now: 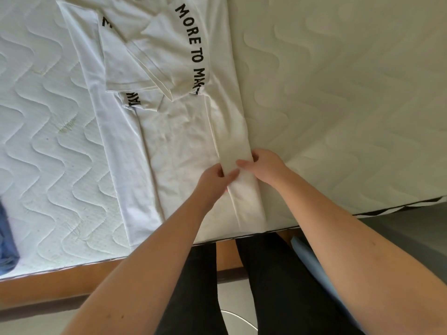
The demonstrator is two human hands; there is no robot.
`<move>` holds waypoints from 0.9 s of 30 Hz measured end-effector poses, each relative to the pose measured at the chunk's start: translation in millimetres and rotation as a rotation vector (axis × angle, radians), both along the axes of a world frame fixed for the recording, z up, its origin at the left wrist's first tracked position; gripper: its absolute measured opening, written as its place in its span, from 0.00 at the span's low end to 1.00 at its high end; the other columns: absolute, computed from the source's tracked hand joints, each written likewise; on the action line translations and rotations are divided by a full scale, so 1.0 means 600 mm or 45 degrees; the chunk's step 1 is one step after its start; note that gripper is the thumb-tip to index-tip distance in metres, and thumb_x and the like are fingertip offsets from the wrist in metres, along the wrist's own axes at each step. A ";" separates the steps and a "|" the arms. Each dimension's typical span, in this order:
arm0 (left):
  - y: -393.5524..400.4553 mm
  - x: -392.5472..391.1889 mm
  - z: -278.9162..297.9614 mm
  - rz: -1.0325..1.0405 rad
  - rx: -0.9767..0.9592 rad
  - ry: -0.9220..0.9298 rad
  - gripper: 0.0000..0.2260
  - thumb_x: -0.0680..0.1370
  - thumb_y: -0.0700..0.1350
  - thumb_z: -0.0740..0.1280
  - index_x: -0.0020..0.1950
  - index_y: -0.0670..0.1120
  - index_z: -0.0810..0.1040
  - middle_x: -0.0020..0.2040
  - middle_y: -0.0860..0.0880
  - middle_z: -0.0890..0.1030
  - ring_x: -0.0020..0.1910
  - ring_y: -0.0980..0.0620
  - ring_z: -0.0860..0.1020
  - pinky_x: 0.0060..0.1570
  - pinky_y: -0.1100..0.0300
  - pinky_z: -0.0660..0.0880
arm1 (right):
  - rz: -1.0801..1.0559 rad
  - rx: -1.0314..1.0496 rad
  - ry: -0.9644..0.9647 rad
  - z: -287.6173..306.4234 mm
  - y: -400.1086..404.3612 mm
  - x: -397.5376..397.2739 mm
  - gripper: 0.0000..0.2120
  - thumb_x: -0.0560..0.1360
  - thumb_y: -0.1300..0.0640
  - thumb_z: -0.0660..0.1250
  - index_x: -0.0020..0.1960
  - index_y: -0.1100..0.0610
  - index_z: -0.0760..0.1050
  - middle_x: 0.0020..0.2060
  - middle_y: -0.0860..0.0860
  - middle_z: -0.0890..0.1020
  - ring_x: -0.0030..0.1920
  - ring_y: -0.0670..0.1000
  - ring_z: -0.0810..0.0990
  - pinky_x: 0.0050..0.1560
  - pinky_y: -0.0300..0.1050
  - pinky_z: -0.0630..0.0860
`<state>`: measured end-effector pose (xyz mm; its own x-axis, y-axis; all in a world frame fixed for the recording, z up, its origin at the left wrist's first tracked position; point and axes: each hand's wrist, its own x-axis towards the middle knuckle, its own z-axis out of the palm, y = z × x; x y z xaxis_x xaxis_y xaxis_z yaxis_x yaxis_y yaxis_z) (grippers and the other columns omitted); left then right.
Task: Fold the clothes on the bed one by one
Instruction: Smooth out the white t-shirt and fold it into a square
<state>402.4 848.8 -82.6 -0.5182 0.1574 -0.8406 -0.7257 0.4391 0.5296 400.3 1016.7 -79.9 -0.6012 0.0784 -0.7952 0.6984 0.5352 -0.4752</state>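
A white T-shirt (pixel 179 131) with black lettering lies flat on the bed, its sleeves turned inward and its hem toward me. A narrow strip along its right side is folded over the body. My left hand (pixel 212 180) pinches the inner edge of that folded strip near the hem. My right hand (pixel 261 165) grips the strip's outer edge, thumb on top of the cloth. Both hands sit close together, a little above the hem.
The quilted white mattress (pixel 338 105) extends to both sides of the shirt. A blue garment (pixel 6 240) lies at the left edge. The wooden bed frame (pixel 72 281) runs along the near side, with my legs in dark trousers (pixel 266 286) against it.
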 end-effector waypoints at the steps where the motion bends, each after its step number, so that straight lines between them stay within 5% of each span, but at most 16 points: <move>1: -0.001 0.016 -0.002 -0.029 -0.006 -0.002 0.12 0.78 0.53 0.68 0.58 0.50 0.80 0.49 0.54 0.85 0.50 0.52 0.83 0.51 0.55 0.81 | -0.004 -0.002 -0.021 -0.001 -0.002 0.012 0.18 0.75 0.42 0.67 0.55 0.56 0.80 0.48 0.50 0.83 0.48 0.53 0.81 0.43 0.45 0.73; 6: -0.018 0.070 -0.008 0.108 -0.216 0.112 0.07 0.80 0.58 0.63 0.49 0.57 0.76 0.45 0.56 0.82 0.42 0.58 0.81 0.37 0.64 0.75 | -0.204 0.138 0.058 -0.010 -0.014 0.064 0.15 0.73 0.43 0.71 0.39 0.50 0.68 0.34 0.45 0.75 0.35 0.45 0.73 0.32 0.40 0.63; 9: -0.037 0.094 -0.016 0.098 -0.249 0.145 0.08 0.79 0.59 0.63 0.46 0.57 0.74 0.44 0.54 0.82 0.43 0.55 0.81 0.38 0.61 0.76 | -0.340 0.028 -0.019 -0.015 -0.031 0.091 0.17 0.71 0.42 0.73 0.42 0.50 0.69 0.38 0.45 0.77 0.37 0.44 0.75 0.33 0.40 0.67; 12: -0.052 0.115 -0.017 0.011 -0.102 0.089 0.09 0.77 0.56 0.69 0.52 0.54 0.75 0.49 0.55 0.83 0.48 0.56 0.81 0.46 0.61 0.78 | -0.311 -0.081 -0.040 -0.009 -0.043 0.119 0.19 0.71 0.43 0.73 0.56 0.49 0.73 0.47 0.43 0.78 0.44 0.45 0.78 0.40 0.40 0.71; 16: -0.064 0.144 -0.024 -0.162 -0.112 0.062 0.08 0.79 0.52 0.67 0.57 0.53 0.77 0.48 0.55 0.83 0.48 0.55 0.81 0.49 0.58 0.78 | -0.273 0.049 -0.028 -0.005 -0.040 0.152 0.15 0.75 0.41 0.67 0.49 0.53 0.77 0.42 0.47 0.81 0.43 0.49 0.81 0.36 0.41 0.71; 20: -0.064 0.177 -0.025 -0.260 -0.086 0.042 0.13 0.81 0.53 0.64 0.63 0.52 0.77 0.45 0.60 0.81 0.43 0.61 0.79 0.41 0.65 0.74 | -0.248 0.067 -0.032 0.000 -0.041 0.186 0.19 0.76 0.41 0.66 0.58 0.55 0.73 0.49 0.48 0.80 0.48 0.51 0.79 0.46 0.46 0.75; 23: -0.067 0.196 -0.030 -0.303 -0.114 0.072 0.14 0.80 0.53 0.65 0.65 0.53 0.77 0.49 0.55 0.82 0.47 0.56 0.80 0.47 0.58 0.78 | -0.130 -0.021 -0.050 0.004 -0.040 0.210 0.18 0.76 0.43 0.67 0.60 0.54 0.74 0.50 0.48 0.81 0.49 0.49 0.80 0.43 0.41 0.75; 27: -0.068 0.210 -0.028 -0.243 -0.157 0.010 0.12 0.80 0.52 0.65 0.59 0.47 0.78 0.42 0.51 0.82 0.32 0.57 0.82 0.36 0.59 0.81 | -0.198 0.042 -0.052 0.009 -0.041 0.233 0.14 0.78 0.44 0.65 0.53 0.55 0.75 0.42 0.52 0.81 0.41 0.53 0.82 0.39 0.51 0.81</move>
<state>528.1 808.0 -99.3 -0.4953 0.1496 -0.8557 -0.6196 0.6296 0.4687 540.4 991.9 -74.2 -0.5472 0.1946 -0.8140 0.7924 0.4336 -0.4291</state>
